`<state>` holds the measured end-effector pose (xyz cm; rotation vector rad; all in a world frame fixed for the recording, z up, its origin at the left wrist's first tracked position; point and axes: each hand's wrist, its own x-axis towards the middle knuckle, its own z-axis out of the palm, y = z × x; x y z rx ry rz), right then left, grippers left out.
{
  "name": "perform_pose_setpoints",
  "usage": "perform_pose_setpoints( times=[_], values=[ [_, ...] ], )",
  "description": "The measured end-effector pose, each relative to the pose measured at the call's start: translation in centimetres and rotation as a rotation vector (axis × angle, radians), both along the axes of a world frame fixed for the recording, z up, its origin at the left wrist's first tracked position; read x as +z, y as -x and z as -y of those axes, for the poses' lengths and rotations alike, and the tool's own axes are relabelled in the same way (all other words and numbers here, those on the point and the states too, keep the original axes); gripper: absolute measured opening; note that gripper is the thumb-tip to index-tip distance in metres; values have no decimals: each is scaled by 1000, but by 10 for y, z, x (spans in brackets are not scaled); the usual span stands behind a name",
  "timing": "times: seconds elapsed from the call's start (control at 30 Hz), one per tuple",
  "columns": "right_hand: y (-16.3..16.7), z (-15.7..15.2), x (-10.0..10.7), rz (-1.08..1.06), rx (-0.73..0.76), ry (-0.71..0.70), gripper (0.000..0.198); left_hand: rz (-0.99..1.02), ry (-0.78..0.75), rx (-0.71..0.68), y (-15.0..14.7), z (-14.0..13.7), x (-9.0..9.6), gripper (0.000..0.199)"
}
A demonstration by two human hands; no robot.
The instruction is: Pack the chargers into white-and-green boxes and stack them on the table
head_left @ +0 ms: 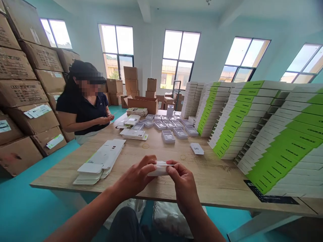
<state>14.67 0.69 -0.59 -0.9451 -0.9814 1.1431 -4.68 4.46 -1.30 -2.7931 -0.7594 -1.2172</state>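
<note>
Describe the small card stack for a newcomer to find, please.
Find the tall box stacks on the right of the table. Left of them, beyond the right hand, lies the card stack. Unlike the open trays behind it, it is flat-topped, with black print.

Held box point(157, 172): smooth paperboard, matt. Counter point(133, 155): smooth wood-grain top w/ low sheen. Flat cartons point(104, 155): smooth coated p'board. Shipping boxes point(15, 64): matt corr. cardboard. Bags point(171, 216) under counter: crinkly, glossy plastic, semi-transp.

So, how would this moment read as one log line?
left hand: holding small white rectangular cardboard box | right hand: holding same box | left of hands: flat white cardboard cartons
</note>
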Motion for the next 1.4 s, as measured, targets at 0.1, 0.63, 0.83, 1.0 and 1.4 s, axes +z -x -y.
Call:
perform_pose_setpoints(
  times=[0.1,0.63,0.83,1.0,1.4],
  values=[
    [9,-2,-4,-119,-98,88,14,-59,-79,92,-2,5,-11,15],
    [-25,-9,-20,710,-165,-819,32,92,-87,90,0,15,-11,20],
    [-18,-8,-16,800,-182,-737,18,102,-71,105,-1,14,-17,18],
    [-7,-6,-7,813,-256,-611,13,172,-44,102,-2,9,-19,21],
    [-22,-12,-11,822,-123,-605,18,249,-45,-8,15,-8,-19,31]
  ],
)
